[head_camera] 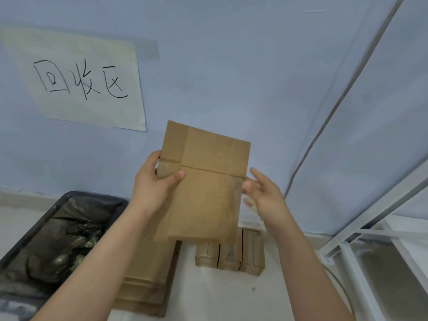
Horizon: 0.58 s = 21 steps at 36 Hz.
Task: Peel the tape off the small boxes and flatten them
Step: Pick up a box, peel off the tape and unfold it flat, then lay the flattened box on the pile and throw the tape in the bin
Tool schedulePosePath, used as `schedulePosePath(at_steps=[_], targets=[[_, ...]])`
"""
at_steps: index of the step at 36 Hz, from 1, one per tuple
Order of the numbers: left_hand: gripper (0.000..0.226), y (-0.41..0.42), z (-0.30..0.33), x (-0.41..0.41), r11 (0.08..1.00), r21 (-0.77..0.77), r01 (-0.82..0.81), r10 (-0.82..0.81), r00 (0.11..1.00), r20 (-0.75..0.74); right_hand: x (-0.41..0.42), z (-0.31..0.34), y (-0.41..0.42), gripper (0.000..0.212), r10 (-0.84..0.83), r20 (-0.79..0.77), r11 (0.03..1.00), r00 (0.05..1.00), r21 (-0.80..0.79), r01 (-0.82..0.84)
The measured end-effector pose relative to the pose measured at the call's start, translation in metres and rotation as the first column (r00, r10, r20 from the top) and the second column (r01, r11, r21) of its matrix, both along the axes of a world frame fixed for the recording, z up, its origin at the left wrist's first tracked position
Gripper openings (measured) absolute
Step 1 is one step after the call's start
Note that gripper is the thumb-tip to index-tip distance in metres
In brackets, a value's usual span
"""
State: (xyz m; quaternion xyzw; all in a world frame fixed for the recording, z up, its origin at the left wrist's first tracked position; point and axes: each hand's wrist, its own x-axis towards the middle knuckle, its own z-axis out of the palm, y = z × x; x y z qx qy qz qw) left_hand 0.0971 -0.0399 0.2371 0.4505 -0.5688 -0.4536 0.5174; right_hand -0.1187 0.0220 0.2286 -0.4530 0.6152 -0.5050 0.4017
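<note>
I hold a flattened brown cardboard box (203,181) upright in front of the wall. My left hand (154,181) grips its left edge, thumb across the front near a fold line. My right hand (259,193) is at the box's right edge, thumb touching it, fingers spread and relaxed; something pale and crumpled, perhaps tape, sits under the palm. Below on the floor lies a stack of flattened boxes (148,281), partly hidden by my left forearm. Three small taped boxes (230,253) stand side by side against the wall.
A black bin lined with a dark plastic bag (58,230) stands at the lower left. A paper sign with handwritten characters (81,82) is taped to the blue wall. A white metal frame (370,239) stands at the right.
</note>
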Motion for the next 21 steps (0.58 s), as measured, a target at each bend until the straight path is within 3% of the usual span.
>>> schedulePosePath(at_steps=[2, 5, 8, 12, 15, 21], targets=[[0.035, -0.003, -0.003, 0.01, 0.999, 0.033, -0.017, 0.017, 1.0, 0.018, 0.015, -0.005, -0.005, 0.036, 0.109, -0.045, 0.994, 0.993, 0.012, -0.108], [0.037, -0.011, -0.024, 0.027, 0.997, 0.064, -0.049, 0.036, 0.98, 0.195, 0.03, -0.026, -0.019, 0.037, 0.015, -0.065, 0.998, 0.998, 0.065, -0.011], [0.038, -0.019, -0.059, 0.045, 0.983, 0.131, -0.132, 0.069, 0.913, 0.402, 0.046, -0.062, -0.034, 0.049, 0.025, -0.089, 0.983, 0.996, 0.182, -0.008], [0.048, -0.016, -0.111, 0.065, 0.961, 0.2, -0.193, 0.046, 0.821, 0.57, 0.075, -0.117, -0.042, 0.054, 0.097, -0.127, 0.947, 0.987, 0.316, -0.052], [0.046, -0.011, -0.154, 0.08, 0.94, 0.287, -0.186, -0.045, 0.764, 0.643, 0.094, -0.162, -0.046, 0.048, 0.213, -0.186, 0.903, 0.959, 0.413, -0.12], [0.049, -0.003, -0.238, 0.092, 0.831, 0.534, -0.156, -0.393, 0.515, 0.762, 0.121, -0.244, -0.038, 0.036, 0.3, -0.166, 0.808, 0.94, 0.569, -0.157]])
